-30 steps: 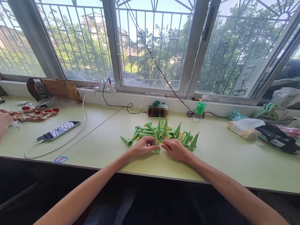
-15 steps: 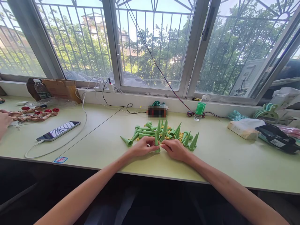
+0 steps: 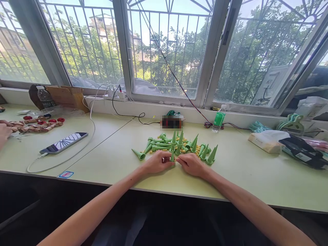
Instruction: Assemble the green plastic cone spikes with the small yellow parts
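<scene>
My left hand [image 3: 158, 162] is closed around a green plastic cone-shaped spike [image 3: 172, 156], gripped between thumb and fingers just above the table. Right beside it, my right hand [image 3: 191, 163] is pinched, its fingertips against the spike's side. A small yellowish bit shows at those fingertips, mostly hidden. Directly behind both hands lies a pile of similar green spikes [image 3: 161, 147], some upright on their collared bases, others on their sides. Small yellow pieces [image 3: 185, 149] are scattered among them.
On the left lie a phone [image 3: 64, 142] on a white cable and wooden pieces with red balls [image 3: 52, 121], near another person's hand [image 3: 4, 131]. A bottle [image 3: 218, 118] stands behind the pile. A tissue pack [image 3: 266, 140] and black bag [image 3: 303, 150] lie right. The table edge [image 3: 179, 194] runs in front.
The green spike in my left hand has tilted and sits lower, showing less of its length. The left fingers have shifted slightly around it. My right hand stays nearly in place.
</scene>
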A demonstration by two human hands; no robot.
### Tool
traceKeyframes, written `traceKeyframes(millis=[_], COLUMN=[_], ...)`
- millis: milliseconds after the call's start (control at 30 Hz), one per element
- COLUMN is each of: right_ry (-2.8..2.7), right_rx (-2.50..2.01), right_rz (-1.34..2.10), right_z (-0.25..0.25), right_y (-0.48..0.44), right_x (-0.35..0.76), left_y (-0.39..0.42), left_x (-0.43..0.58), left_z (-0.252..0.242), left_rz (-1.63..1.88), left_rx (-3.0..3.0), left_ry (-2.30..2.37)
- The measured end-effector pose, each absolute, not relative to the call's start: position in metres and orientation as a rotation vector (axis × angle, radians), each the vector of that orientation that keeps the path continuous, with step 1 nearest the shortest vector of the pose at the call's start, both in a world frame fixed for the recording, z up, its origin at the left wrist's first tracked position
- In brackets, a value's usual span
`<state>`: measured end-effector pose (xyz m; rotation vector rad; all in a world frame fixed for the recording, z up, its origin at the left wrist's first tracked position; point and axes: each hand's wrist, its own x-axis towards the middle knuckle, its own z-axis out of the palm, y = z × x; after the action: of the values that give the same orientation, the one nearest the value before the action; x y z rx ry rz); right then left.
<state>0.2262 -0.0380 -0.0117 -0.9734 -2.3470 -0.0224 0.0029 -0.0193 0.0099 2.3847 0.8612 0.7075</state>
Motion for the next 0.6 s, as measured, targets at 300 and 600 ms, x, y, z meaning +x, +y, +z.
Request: traceKeyframes(millis=[300, 600], right_ry=[-2.252, -2.231], right_rx=[-0.922, -0.85], right_rz=[0.046, -0.023], right_z=[-0.0095, -0.0101], right_y=[-0.0382, -0.0381], right_x=[0.2256, 0.2262], left_y=[-0.0188, -0.0156], left_x=[0.0052, 0.0029], left_z=[0.015, 0.0182], left_rz=[0.756, 0.765], left_rx=[2.197, 1.985], left_ry=[0.849, 0.823])
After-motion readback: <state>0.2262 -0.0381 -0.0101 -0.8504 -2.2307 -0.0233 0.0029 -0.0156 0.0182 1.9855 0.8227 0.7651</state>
